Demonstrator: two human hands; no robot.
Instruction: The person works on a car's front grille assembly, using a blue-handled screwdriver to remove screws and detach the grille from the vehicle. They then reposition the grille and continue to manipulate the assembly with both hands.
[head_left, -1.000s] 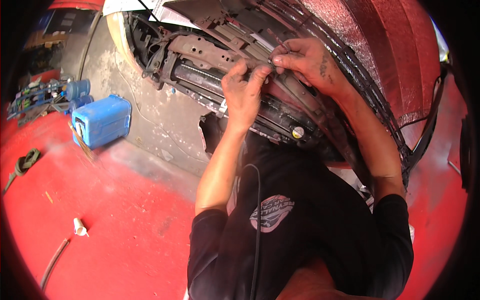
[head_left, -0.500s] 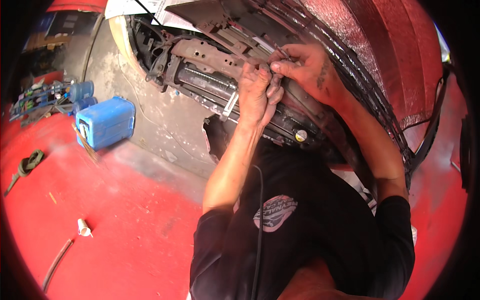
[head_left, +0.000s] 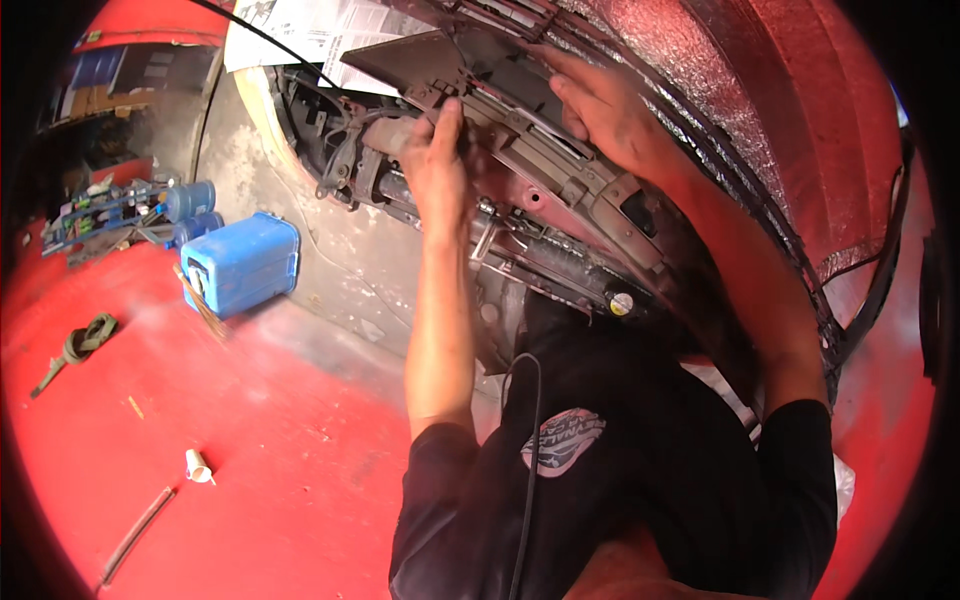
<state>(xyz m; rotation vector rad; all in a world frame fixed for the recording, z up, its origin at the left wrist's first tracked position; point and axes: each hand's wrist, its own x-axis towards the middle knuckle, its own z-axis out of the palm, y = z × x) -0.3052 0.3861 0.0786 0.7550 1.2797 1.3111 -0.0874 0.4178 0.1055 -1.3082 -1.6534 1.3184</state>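
Note:
A long grey-brown plastic panel point(head_left: 560, 165) with ribs and slots lies tilted over the front of a car whose inner parts are bare. My left hand point(head_left: 437, 170) grips its near edge, thumb on top and fingers partly hidden behind. Over the panel's far side, my right hand point(head_left: 610, 112) rests with fingers stretched out; where its fingertips touch is hard to make out. Below the panel run a dark crossbar with a metal bracket point(head_left: 484, 240) and a round yellow-and-white cap point(head_left: 621, 303).
Newspaper sheets point(head_left: 300, 40) cover the car's far side. The raised hood's silvery lining point(head_left: 690, 90) is at right. On the red floor at left are a blue plastic container point(head_left: 243, 262), a brush point(head_left: 200, 300), a white cup point(head_left: 197, 466), a hose piece point(head_left: 138, 535) and a green strap point(head_left: 80, 348).
My hands were together, fingers pinched at the panel's near edge. They have parted, left hand to the left and right hand farther away. More of the panel now shows, and the view has shifted.

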